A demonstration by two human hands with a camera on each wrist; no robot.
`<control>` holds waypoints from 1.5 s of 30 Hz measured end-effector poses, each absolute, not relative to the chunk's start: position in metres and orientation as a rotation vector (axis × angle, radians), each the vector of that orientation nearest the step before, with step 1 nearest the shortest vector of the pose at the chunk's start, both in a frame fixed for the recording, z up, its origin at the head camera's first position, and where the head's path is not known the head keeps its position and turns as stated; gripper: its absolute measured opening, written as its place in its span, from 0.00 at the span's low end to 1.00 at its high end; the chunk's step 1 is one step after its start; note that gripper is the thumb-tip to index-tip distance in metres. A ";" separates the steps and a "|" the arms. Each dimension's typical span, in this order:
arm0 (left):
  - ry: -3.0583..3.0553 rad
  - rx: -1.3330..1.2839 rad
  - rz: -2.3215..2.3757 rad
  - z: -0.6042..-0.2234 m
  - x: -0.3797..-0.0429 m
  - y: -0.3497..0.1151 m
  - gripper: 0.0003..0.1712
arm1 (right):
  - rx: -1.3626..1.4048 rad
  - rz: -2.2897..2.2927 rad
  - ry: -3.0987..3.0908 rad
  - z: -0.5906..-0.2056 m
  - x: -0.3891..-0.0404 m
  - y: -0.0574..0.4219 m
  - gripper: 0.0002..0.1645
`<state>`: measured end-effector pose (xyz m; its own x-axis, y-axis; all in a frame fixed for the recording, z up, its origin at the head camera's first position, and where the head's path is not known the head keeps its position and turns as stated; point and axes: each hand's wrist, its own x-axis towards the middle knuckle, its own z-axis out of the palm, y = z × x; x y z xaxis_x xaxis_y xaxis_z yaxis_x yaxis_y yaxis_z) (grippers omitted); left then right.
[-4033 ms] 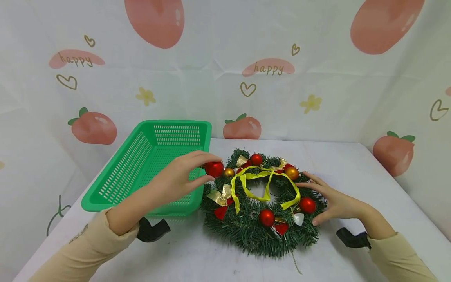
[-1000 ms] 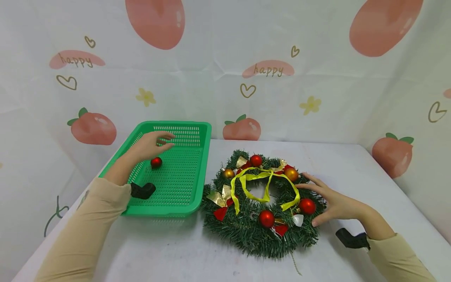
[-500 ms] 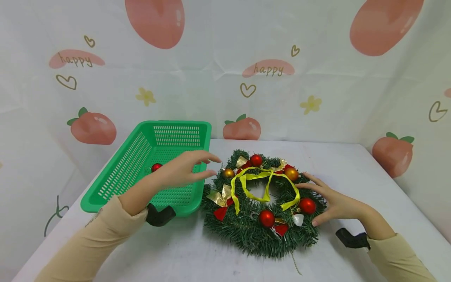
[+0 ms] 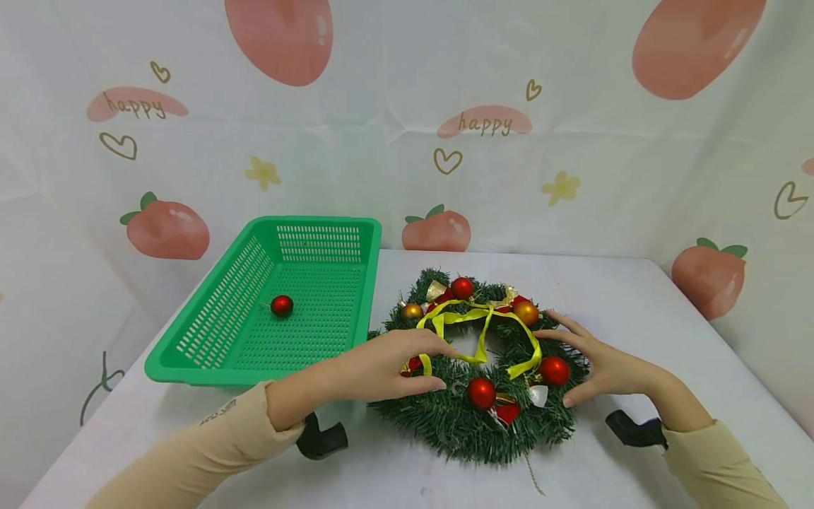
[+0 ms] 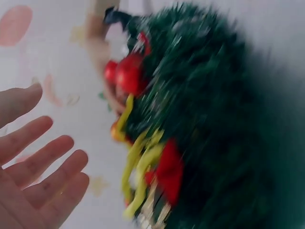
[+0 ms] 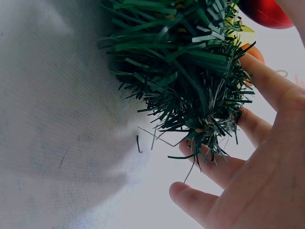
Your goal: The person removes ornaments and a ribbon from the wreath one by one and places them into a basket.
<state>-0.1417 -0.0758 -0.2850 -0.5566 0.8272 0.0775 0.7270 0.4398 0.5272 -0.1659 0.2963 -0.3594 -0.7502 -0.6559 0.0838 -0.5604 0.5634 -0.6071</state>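
A green tinsel wreath [image 4: 467,438] lies on the white table, trimmed with red ball ornaments [image 4: 481,394], gold balls [image 4: 526,312], bows and a yellow ribbon [image 4: 531,362]. My left hand [image 4: 384,365], fingers extended and holding nothing, hovers over its left part and hides a gold-and-red bow. In the left wrist view that hand [image 5: 40,183] is apart from the wreath, near a red bow piece [image 5: 169,171]. My right hand [image 4: 613,367] touches the wreath's right edge with spread fingers, also seen against the outer tinsel in the right wrist view. A loose red ball ornament [image 4: 282,305] lies in the green basket [image 4: 321,276].
The basket stands left of the wreath, close to its edge. Black devices [image 4: 322,438] sit at both wrists. A printed white cloth [image 4: 356,170] hangs behind the table [image 4: 572,272]. A dark green cord [image 4: 102,382] shows at the left edge.
Earlier my left hand held a red ball ornament beside the wreath; now the ball lies in the basket. That hand has come back right, over the wreath's left side. The right hand stays put.
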 end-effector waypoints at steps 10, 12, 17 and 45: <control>2.443 1.310 0.880 -0.322 -0.134 -0.046 0.23 | -1.021 -0.939 2.646 -0.359 -0.166 0.297 0.54; 2.451 1.299 0.911 -0.328 -0.133 -0.042 0.23 | -1.012 -0.944 2.643 -0.359 -0.166 0.296 0.54; 2.494 1.272 0.979 -0.340 -0.132 -0.034 0.26 | -1.000 -0.950 2.643 -0.359 -0.165 0.296 0.53; 2.565 1.200 1.061 -0.366 -0.137 -0.026 0.24 | -1.020 -0.962 2.628 -0.361 -0.166 0.297 0.54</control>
<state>-0.1370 -0.0259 -0.3655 -0.6793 0.7120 0.1781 0.6297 0.4408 0.6397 -0.1655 0.2969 -0.3615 -0.7537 -0.6527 0.0767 -0.5480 0.5598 -0.6216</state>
